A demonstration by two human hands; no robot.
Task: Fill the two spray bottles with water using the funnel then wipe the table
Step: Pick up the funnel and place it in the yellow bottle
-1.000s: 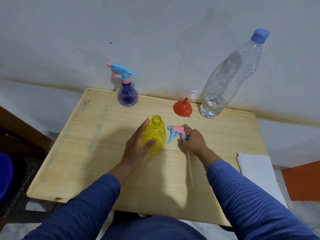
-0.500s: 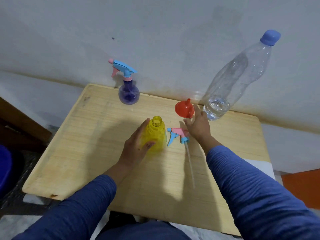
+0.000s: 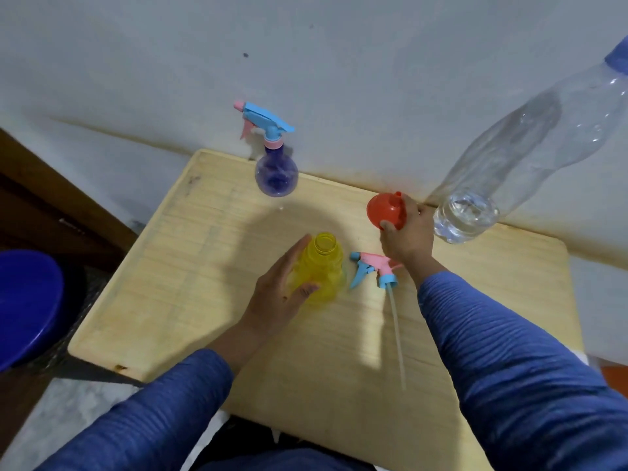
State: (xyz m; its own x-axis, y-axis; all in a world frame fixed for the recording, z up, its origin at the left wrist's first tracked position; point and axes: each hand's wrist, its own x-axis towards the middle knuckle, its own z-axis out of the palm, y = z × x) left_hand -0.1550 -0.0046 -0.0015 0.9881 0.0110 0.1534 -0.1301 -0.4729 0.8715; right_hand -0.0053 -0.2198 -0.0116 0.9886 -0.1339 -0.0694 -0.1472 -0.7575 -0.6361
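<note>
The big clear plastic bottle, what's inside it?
The big clear plastic bottle holds a little water at the bottom; the rest looks empty. Its blue cap is cut off by the frame.

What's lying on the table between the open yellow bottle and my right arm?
In the head view, the detached pink-and-blue spray trigger head with its long dip tube lies on the wooden table, between the yellow plastic bottle and the right forearm.

the table (image 3: 190,266) was pale wood, matt and finely grained. the yellow bottle (image 3: 321,270) and purple bottle (image 3: 277,175) were translucent plastic. the funnel (image 3: 385,210) was smooth red plastic, faintly glossy. the water bottle (image 3: 509,164) was clear, shiny plastic. the sleeves (image 3: 509,368) were ribbed blue cloth.
</note>
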